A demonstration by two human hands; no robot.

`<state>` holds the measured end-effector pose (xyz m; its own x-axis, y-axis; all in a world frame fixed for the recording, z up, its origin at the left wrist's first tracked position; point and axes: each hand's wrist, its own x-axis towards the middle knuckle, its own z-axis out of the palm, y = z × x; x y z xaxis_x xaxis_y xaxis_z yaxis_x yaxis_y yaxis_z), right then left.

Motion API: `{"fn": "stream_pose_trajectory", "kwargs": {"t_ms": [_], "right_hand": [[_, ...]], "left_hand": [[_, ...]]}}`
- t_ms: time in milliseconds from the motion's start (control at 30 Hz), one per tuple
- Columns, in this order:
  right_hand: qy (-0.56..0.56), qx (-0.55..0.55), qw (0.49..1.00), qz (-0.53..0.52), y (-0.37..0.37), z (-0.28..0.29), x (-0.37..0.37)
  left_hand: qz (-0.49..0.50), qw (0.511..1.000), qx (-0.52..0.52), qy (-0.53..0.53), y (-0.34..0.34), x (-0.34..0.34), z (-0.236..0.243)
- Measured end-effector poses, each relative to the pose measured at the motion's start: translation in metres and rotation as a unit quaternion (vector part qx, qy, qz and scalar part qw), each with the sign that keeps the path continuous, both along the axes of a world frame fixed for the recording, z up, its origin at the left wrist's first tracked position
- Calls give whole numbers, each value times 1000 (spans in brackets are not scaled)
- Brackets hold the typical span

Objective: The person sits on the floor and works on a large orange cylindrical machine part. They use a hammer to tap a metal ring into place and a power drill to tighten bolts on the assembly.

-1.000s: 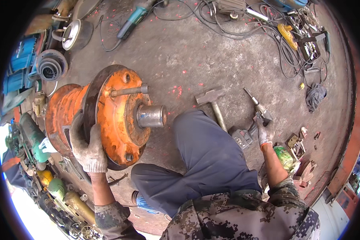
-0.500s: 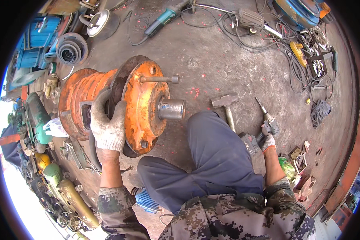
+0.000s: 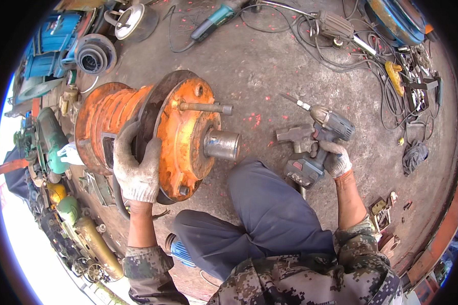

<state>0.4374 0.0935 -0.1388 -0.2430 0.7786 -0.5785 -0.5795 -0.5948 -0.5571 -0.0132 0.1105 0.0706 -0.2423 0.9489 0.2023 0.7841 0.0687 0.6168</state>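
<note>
My left hand (image 3: 135,170), in a pale work glove, grips the rim of an orange motor (image 3: 185,137) lying on its side to my left. Its thumb and fingers straddle the dark flange behind the orange end cover. From that cover a long bolt (image 3: 203,107) sticks out, and below it a bare metal shaft (image 3: 223,145). A cordless drill (image 3: 331,124) is held by its handle in my gloved right hand (image 3: 336,158), raised over the floor. Its long bit points up and left, apart from the motor. Behind the drill lies a hammer (image 3: 295,134), partly hidden.
A corded angle grinder (image 3: 213,23) lies at the far side, with cables trailing right toward a yellow-handled tool (image 3: 394,77). A lidded metal pot (image 3: 132,23) and blue machine parts stand far left. A dark rag (image 3: 415,156) is at right. My knees are close to the shaft.
My right hand has lifted the drill from beside my knee, upward and inward, and its bit now points further left. My left hand stays on the motor; the view has shifted slightly.
</note>
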Motion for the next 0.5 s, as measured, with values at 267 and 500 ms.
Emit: {"fn": "stream_pose_trajectory", "kwargs": {"t_ms": [267,500], "right_hand": [[32,-89,990,109,50,-37,-133],[66,-120,987,89,37,-53,-146]], "left_hand": [[5,999,-37,15,1,-2,2],[-6,999,-45,9,-8,-7,-3]]}}
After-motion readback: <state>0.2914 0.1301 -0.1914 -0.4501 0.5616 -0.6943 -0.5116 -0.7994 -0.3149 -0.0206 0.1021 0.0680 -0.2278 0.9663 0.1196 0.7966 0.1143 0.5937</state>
